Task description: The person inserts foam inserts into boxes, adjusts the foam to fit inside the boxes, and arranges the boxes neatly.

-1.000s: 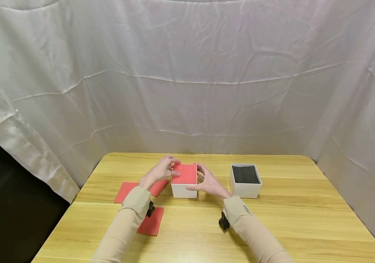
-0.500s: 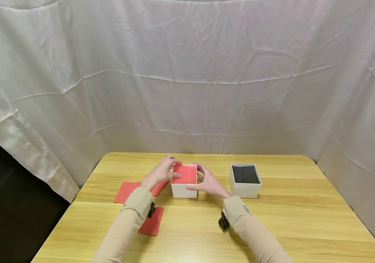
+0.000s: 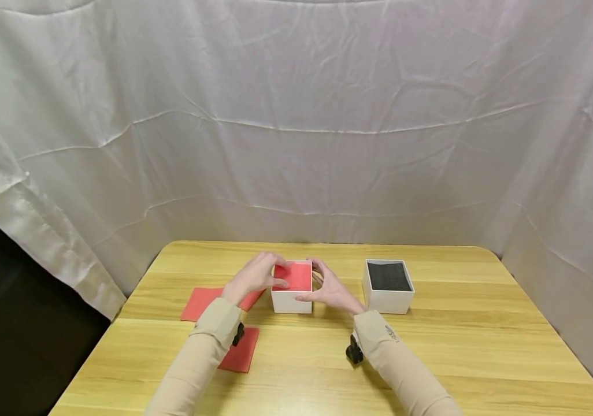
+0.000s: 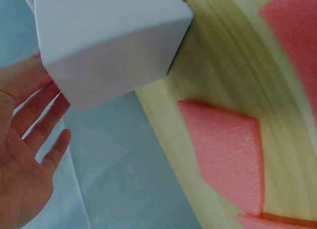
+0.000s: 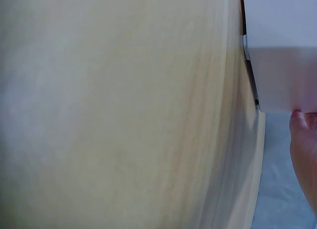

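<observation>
A white box [image 3: 292, 303] stands on the table between both hands, with a red foam sheet [image 3: 298, 275] lying inside its top opening. My left hand [image 3: 255, 278] reaches over the box's left edge, thumb on the red sheet. In the left wrist view its other fingers extend loosely beside the box's wall, and the fingertips over the opening are hidden. My right hand [image 3: 334, 292] holds the box from the right, thumb at the front wall and fingers toward the back. The right wrist view shows the thumb right at the box's rim.
A second white box [image 3: 387, 301] with a dark grey sheet [image 3: 389, 276] inside stands to the right. Red foam sheets lie at the left, one [image 3: 200, 303] partly behind the left arm and another [image 3: 241, 353] nearer the front. A pale curtain [image 3: 327, 173] hangs behind the table.
The red sheet, which stuck up above the rim at the back a second ago, now lies lower inside the box. The left hand has shifted slightly right and nearer; the right hand stays put.
</observation>
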Motion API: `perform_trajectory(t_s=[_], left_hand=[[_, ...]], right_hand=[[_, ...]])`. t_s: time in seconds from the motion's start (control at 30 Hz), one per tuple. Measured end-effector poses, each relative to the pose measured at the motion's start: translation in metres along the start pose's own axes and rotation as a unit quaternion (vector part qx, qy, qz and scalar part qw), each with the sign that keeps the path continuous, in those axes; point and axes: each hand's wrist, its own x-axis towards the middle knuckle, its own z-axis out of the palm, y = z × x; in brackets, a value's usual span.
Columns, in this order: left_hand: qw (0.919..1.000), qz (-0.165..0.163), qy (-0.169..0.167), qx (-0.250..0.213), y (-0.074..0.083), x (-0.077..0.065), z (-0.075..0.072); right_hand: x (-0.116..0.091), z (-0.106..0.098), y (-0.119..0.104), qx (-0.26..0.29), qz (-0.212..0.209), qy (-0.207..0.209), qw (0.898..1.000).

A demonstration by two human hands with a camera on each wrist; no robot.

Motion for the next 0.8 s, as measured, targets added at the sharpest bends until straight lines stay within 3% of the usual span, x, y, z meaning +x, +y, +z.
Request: perform_trajectory(t_s=[0.3,0.8], left_hand=[[0.9996,-0.007,-0.027,0.003,0.0015,-0.0015,-0.0073],[0.9994,-0.015,-0.030,-0.006,-0.0007,-0.0006,0.0018]], right_hand=[[-0.0004,-0.0001,0.0003,0.002,0.007,0.002,1.000],[0.0002,-0.0004,0.0003,-0.001,0.003,0.003,1.000]])
